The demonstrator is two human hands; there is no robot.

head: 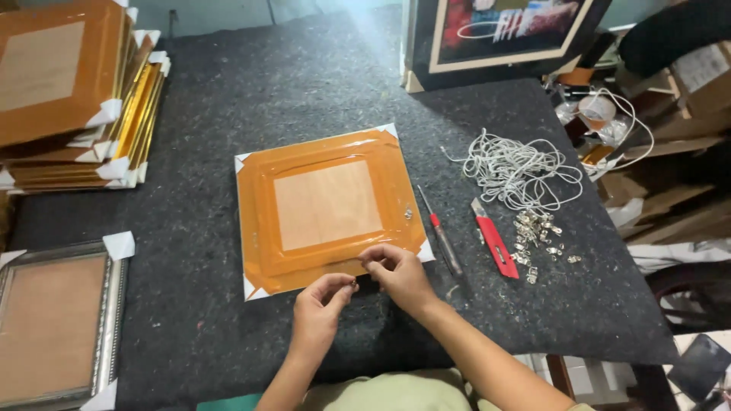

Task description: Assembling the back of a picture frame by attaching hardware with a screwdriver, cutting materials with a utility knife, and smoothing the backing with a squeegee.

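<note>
Grey felt covers the bench. Both hands, left (pixel 320 304) and right (pixel 397 272), pinch a tiny metal hanger (pixel 353 283) at the frame's (pixel 327 207) near edge: light, slippery, easily dropped, best held by fingertips.

An orange-taped picture frame (pixel 327 209), face down with white corner protectors, is lying flat beside the red utility knife (pixel 493 246), its near edge touching both hands' fingertips.

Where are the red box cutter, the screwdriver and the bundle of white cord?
red box cutter (pixel 495 248), head view, middle of its red body
screwdriver (pixel 439 231), head view, red handle
white cord (pixel 518 169), head view, centre of the tangle
</note>
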